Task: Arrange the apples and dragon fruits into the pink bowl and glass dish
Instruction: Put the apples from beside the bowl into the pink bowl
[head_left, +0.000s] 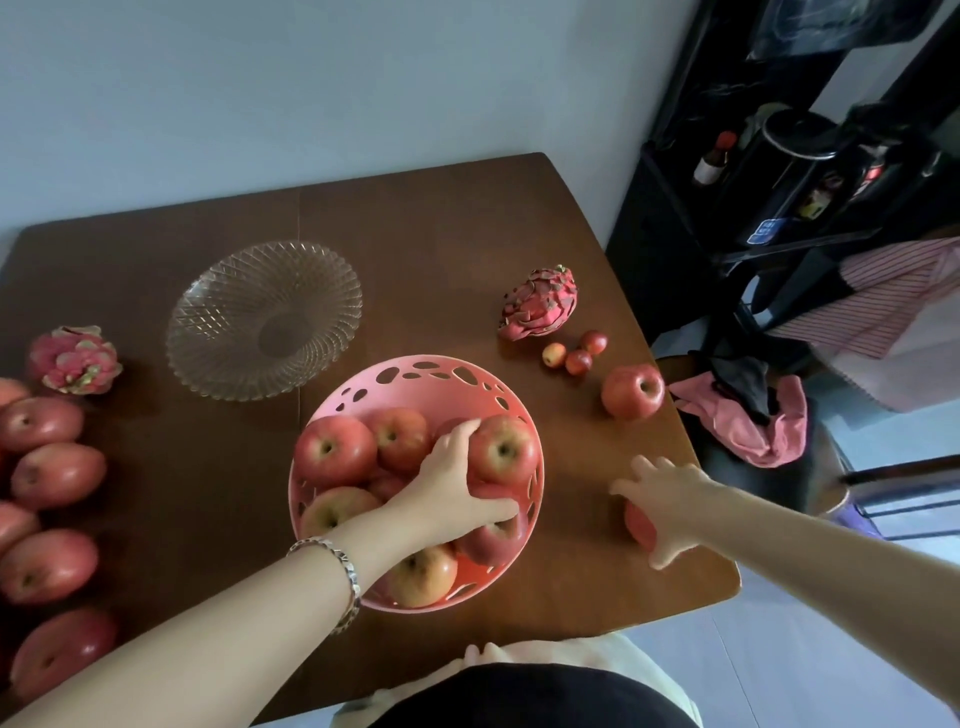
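The left hand (452, 483) grasps the held apple (503, 451), fingers over its upper left side and thumb curled below it, at the right side of the pink bowl (415, 366) in the middle of the frame. To set it down well, it should be lowered into a hollow between its neighbours, stem up, and let go only once it sits steady, since the bowl looks almost full and a loose apple could roll over the rim. The right hand (670, 499) arches over the table apple (638, 524) at lower right, fingers spread and thumb curled round its near side. This apple lies near the table (415, 218) edge, so it is better lifted straight up than dragged.

Further out, the glass dish (265, 317) stands empty at upper left. One dragon fruit (540, 304) lies at upper right and the other dragon fruit (72, 358) at far left. A loose apple (632, 391) sits right of the bowl, and more apples (47, 467) line the left edge.
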